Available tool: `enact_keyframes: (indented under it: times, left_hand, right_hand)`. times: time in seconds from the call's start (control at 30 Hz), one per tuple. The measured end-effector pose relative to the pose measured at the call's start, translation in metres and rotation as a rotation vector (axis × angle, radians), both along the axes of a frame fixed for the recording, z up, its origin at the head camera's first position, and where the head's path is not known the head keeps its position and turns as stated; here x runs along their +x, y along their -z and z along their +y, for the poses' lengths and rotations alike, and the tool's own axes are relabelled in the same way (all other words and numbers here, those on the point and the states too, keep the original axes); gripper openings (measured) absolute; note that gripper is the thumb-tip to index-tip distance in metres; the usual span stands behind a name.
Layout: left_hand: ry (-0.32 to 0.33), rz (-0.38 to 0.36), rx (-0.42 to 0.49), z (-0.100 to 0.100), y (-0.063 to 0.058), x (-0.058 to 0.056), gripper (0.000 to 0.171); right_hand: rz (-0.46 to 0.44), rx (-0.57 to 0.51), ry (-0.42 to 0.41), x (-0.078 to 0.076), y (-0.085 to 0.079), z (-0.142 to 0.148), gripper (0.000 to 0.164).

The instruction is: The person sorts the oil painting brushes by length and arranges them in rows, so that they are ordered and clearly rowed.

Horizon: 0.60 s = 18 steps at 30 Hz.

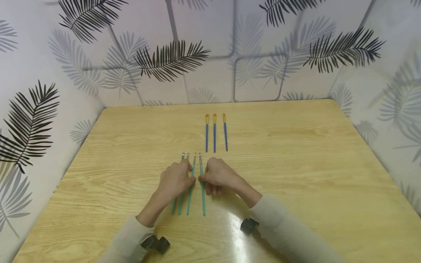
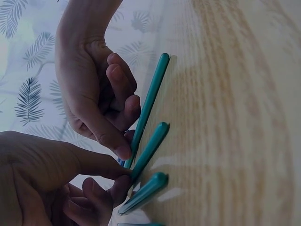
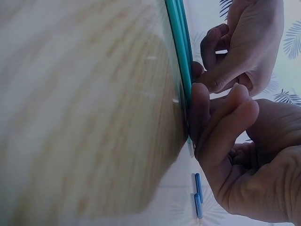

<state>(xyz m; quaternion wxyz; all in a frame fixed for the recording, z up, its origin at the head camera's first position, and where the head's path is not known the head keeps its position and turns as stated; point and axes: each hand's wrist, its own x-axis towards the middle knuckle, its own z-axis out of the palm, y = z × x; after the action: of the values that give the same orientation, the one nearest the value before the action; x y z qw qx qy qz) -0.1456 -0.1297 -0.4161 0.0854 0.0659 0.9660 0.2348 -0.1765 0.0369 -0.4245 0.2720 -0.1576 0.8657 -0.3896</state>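
Observation:
Several teal-handled paintbrushes lie side by side on the table, bristle ends pointing away from me. With thumb and finger, my left hand (image 1: 176,178) pinches one teal paintbrush (image 1: 190,199); its handle (image 2: 151,147) shows in the left wrist view. The rightmost teal paintbrush (image 1: 203,201) is pinched near mid-handle by my right hand (image 1: 218,173), whose other fingers curl beside it. Two more teal paintbrushes, one at the far left (image 1: 174,208) and one next to it (image 1: 181,205), lie partly hidden under my left hand. In the right wrist view, teal handles (image 3: 178,47) run up past both hands.
Three blue-handled paintbrushes, left (image 1: 207,137), middle (image 1: 214,137) and right (image 1: 226,137), lie farther back on the wooden table (image 1: 296,157). A leaf-patterned wall covering (image 1: 210,80) borders the table's back and sides. Dark wrist devices sit at both sleeves.

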Motion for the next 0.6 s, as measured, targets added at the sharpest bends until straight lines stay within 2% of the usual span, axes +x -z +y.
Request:
enact_keyframes:
  times: [0.37, 0.6]
  left_hand:
    - [0.015, 0.002, 0.009, -0.0005, -0.0002, 0.0012, 0.032]
    - [-0.011, -0.02, -0.003, 0.0011, -0.0006, -0.0005, 0.034]
  right_hand:
    - [-0.003, -0.012, 0.01, 0.0007, 0.0005, 0.0005, 0.036]
    - [-0.025, 0.002, 0.028, 0.0028, 0.0, 0.0025, 0.039]
